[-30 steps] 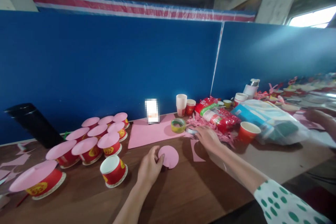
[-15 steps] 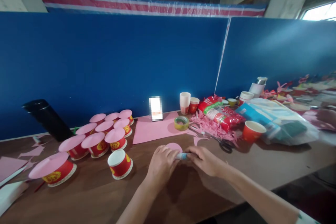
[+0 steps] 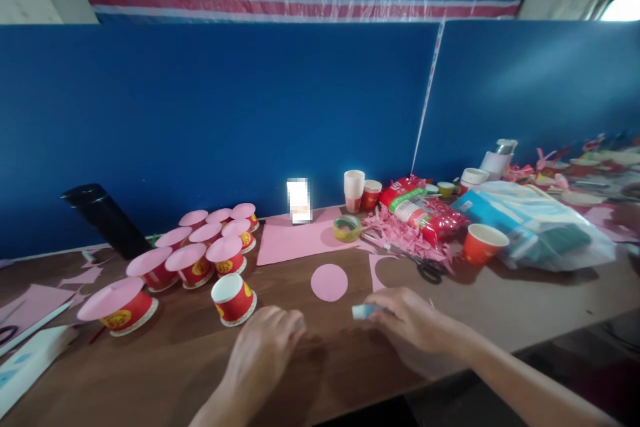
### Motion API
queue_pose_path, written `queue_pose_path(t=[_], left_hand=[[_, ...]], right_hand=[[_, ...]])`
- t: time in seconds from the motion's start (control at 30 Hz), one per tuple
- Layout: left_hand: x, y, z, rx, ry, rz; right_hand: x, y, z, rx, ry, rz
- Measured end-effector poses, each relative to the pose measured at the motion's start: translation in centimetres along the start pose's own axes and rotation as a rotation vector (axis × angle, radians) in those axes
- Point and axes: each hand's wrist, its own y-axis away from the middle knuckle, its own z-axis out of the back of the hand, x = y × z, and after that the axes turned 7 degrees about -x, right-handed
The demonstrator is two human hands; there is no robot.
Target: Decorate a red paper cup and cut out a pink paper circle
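My right hand (image 3: 411, 317) is closed round a small pale-blue glue stick (image 3: 363, 311), whose end pokes out to the left of my fingers. My left hand (image 3: 263, 351) hovers low over the wooden table (image 3: 165, 353) with its fingers curled; I cannot see whether it holds anything. A pink paper circle (image 3: 329, 281) lies flat on the table just beyond both hands. An upside-down red paper cup (image 3: 233, 297) without a pink cover stands left of the circle, close to my left hand.
Several red cups topped with pink discs (image 3: 193, 261) cluster at the left. A pink sheet (image 3: 295, 240), tape roll (image 3: 347, 227), scissors (image 3: 425, 268), pink scraps, a red packet (image 3: 423, 213), an upright red cup (image 3: 481, 244) and a plastic bag (image 3: 537, 230) lie behind. A black flask (image 3: 107, 220) leans on the blue partition.
Both hands have drawn back toward me off the pink circle, which now lies uncovered. My hands have parted, the glue stick staying with the right one.
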Motion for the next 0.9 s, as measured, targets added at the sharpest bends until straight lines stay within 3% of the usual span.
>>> queue_pose_path(t=[0.07,0.13,0.23,0.4,0.63,0.8,0.9], left_hand=[[1.6,1.2,0.6,0.032,0.059,0.094],[2.5,1.9,0.6,0.037,0.16,0.09],[2.2,1.9,-0.4,0.054,0.278,0.061],[1.2,-0.9,-2.1,0.12,0.405,0.068],[2.3,-5.8,-4.0,0.183,0.426,0.098],[1.5,-5.6,-5.1,0.235,0.447,0.063],[1.0,-5.2,-5.4,0.178,0.44,0.095]], right_hand=[[-1.2,0.3,0.7,-0.103,-0.094,-0.065],[-2.0,0.3,0.9,-0.207,-0.189,-0.116],[-2.3,-0.3,0.3,-0.276,-0.315,-0.166],[-1.7,-1.7,-1.7,-0.262,-0.525,-0.277],[-2.3,-3.4,-3.5,-0.328,-0.999,-0.477],[-2.7,-3.9,-3.8,-0.326,-1.152,-0.583],[-2.8,-4.0,-4.1,-0.334,-1.158,-0.622]])
